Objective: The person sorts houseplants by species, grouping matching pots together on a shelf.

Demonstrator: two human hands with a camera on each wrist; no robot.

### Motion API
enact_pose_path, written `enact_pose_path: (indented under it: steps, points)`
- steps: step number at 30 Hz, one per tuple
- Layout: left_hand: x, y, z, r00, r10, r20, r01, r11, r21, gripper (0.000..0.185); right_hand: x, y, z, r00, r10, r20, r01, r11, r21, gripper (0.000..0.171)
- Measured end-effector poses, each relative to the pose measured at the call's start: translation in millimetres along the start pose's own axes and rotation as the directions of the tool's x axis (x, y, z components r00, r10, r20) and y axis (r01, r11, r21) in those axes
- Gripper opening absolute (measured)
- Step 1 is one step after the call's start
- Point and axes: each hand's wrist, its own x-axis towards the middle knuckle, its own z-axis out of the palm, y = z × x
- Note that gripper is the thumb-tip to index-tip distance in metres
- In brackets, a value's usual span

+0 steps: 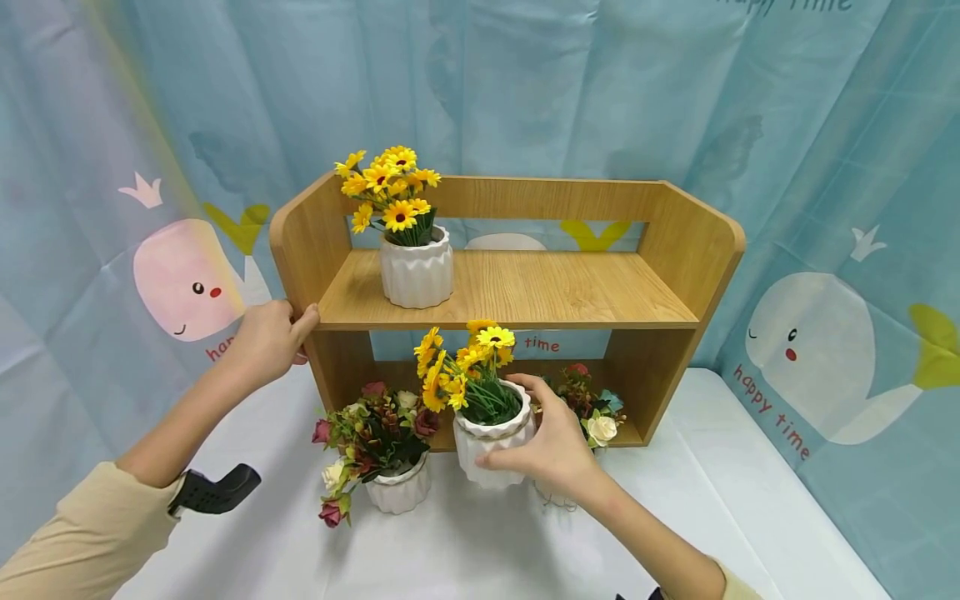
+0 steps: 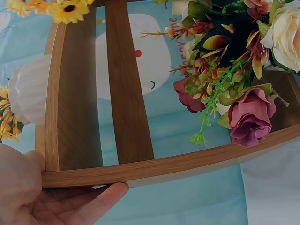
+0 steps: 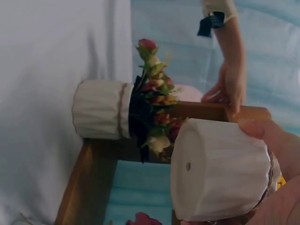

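A white pot of yellow flowers (image 1: 497,437) is held by the right hand (image 1: 553,442) above the counter (image 1: 420,560), before the wooden shelf (image 1: 562,287). The shelf's left side is gripped by the left hand (image 1: 272,340). Another sunflower pot (image 1: 417,268) is seated on the upper board, left; the left rose pot (image 1: 401,486) and partly hidden right rose pot (image 1: 592,407) are stood nearer the counter.

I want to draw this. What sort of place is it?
It may be an indoor corner set up as a little display: a cartoon curtain hangs behind, a wooden shelf stands on a white surface, and a white pot of yellow flowers sits on its upper level.
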Motion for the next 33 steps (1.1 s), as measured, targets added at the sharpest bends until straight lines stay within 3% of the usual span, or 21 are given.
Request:
enact_pose_path:
  steps: [15,21,33]
  points:
    - [0.3,-0.3,-0.2,1.0,-0.009,0.006,0.009,1.0,-0.009,0.05,10,-37,-41,0.993,-0.025,0.114,0.031,0.998,-0.047,0.097]
    - [0.3,-0.2,-0.1,1.0,-0.023,0.011,0.023,1.0,-0.011,0.05,14,-51,-56,0.992,-0.026,0.125,0.037,0.995,-0.088,0.096]
    - [0.3,0.0,-0.5,0.999,-0.028,0.019,0.028,1.0,-0.005,0.052,26,-76,-79,0.99,-0.02,0.14,0.03,0.997,-0.073,0.093]
